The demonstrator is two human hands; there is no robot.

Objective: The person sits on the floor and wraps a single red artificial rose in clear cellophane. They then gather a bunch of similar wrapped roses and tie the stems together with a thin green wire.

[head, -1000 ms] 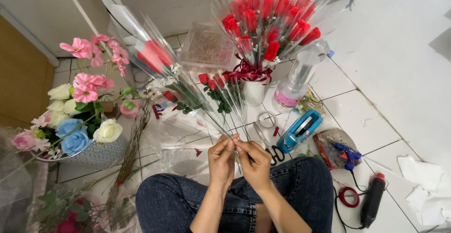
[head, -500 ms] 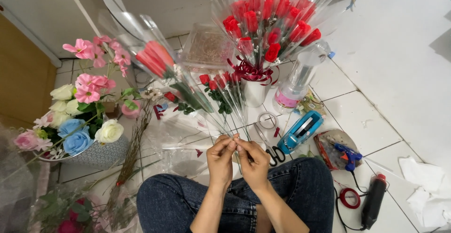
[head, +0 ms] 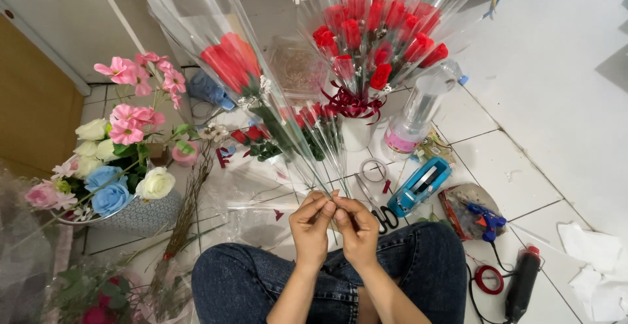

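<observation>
I sit on a white tiled floor (head: 510,167) at home (a makeshift florist's corner); wrapped red roses (head: 379,36), tape dispenser (head: 418,187), glue gun (head: 485,219) surround me.

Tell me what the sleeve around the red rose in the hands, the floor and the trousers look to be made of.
Sleeve: clear glossy plastic film, see-through with glare streaks.
Floor: glazed white tile, likely ceramic; grout lines show.
Trousers: blue denim, matte, woven-looking.
Red rose: probably artificial, fabric or foam; too uniform to be sure.

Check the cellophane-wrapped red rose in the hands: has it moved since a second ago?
Yes. The wrapped rose has swung right, its bloom closer to the white vase of red roses; both hands grip its stem.
</observation>
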